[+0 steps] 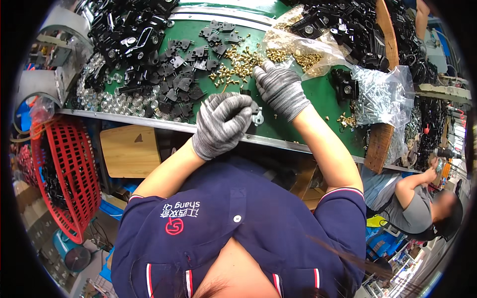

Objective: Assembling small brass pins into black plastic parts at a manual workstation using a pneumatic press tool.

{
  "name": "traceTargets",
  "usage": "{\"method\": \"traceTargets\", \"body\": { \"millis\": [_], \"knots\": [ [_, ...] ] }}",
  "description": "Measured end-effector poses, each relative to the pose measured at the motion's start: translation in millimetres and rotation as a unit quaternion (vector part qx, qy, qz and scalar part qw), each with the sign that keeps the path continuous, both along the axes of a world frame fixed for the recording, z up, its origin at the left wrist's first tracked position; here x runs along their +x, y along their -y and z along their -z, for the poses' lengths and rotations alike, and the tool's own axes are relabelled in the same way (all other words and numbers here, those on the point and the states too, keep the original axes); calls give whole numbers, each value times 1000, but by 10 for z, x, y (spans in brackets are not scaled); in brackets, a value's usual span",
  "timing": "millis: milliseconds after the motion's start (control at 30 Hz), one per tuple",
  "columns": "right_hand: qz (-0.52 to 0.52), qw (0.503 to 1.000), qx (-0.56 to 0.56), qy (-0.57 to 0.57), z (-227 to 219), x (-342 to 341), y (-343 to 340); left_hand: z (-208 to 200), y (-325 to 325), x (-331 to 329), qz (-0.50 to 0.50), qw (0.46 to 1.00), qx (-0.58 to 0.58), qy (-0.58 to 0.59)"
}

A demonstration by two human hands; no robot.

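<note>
My left hand (222,124), in a grey striped glove, is closed at the bench's near edge. Its thumb and fingers curl around a small black-and-silver metal part (257,115), whose silver end sticks out on the right. My right hand (282,90), gloved alike, has its fingers bent down together at the near side of a pile of small brass screws (243,62). Whatever its fingertips pinch is hidden. Flat black parts with pins (179,74) lie in a heap beyond my left hand.
Clear round pieces (134,103) and glossy black housings (134,44) cover the bench's left. On the right are a bag of silver screws (380,94) and a wooden board (381,144). A red basket (69,174) stands at lower left; another person (417,198) sits at right.
</note>
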State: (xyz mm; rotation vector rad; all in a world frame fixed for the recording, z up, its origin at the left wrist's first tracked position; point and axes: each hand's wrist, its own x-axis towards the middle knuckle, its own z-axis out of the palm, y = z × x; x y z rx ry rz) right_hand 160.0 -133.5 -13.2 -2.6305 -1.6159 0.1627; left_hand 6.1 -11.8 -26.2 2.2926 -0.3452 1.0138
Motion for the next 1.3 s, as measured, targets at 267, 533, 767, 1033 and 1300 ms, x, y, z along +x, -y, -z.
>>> {"method": "traceTargets", "body": {
  "millis": [267, 533, 767, 1033, 1300],
  "knots": [
    [179, 803, 310, -477, -287, -149, 282, 13, 15, -10, -12, 996, -81, -19],
    [269, 713, 244, -599, -456, -452, 376, 28, 8, 3, -2, 998, -67, -20],
    [284, 734, 252, -563, -456, -533, 349, 21, 18, 2, -13, 998, -59, -10],
    [142, 692, 579, -407, -643, -19, 232, 37, 21, 20, -4, 998, -66, -1],
    [84, 655, 614, -433, -1008, -102, -246, -10, 9, 35, -8, 998, -63, 6]
  ]
}}
